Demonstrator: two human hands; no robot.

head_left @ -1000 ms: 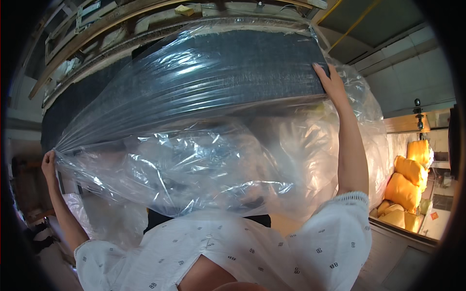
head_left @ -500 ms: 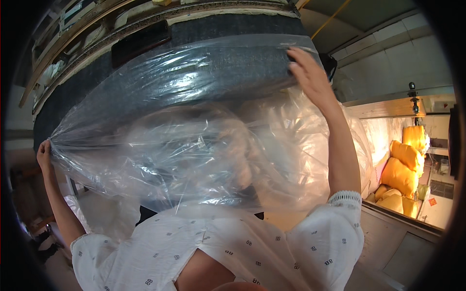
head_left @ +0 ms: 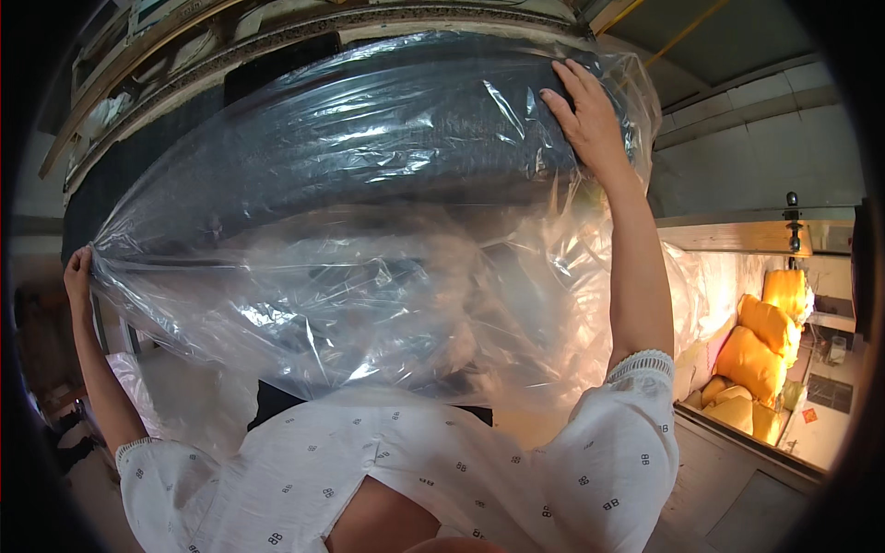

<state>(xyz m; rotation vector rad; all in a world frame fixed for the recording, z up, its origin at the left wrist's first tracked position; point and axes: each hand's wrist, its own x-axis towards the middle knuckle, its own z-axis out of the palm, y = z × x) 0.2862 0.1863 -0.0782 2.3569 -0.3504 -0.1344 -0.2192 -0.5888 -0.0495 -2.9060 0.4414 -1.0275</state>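
A large clear plastic bag (head_left: 350,304) hangs over a thick dark grey slab-like cushion (head_left: 387,147) that lies raised before me. My left hand (head_left: 78,272) pinches the bag's edge at the far left, arm stretched out. My right hand (head_left: 585,115) lies flat on the plastic over the cushion's upper right corner, fingers spread, pressing the film against the dark material. The loose lower part of the bag billows in front of my chest and hides what lies behind it.
Wooden shelving or frame boards (head_left: 184,46) run above the cushion. Several yellow stuffed bags (head_left: 756,359) lie at the right beside a grey ledge (head_left: 737,461). A pale tiled wall (head_left: 756,129) stands at the upper right. More crumpled plastic (head_left: 175,405) sits low at the left.
The bag has been drawn further over the dark cushion. My right hand has shifted left and down along the cushion's top edge; my left hand keeps its hold at the left.
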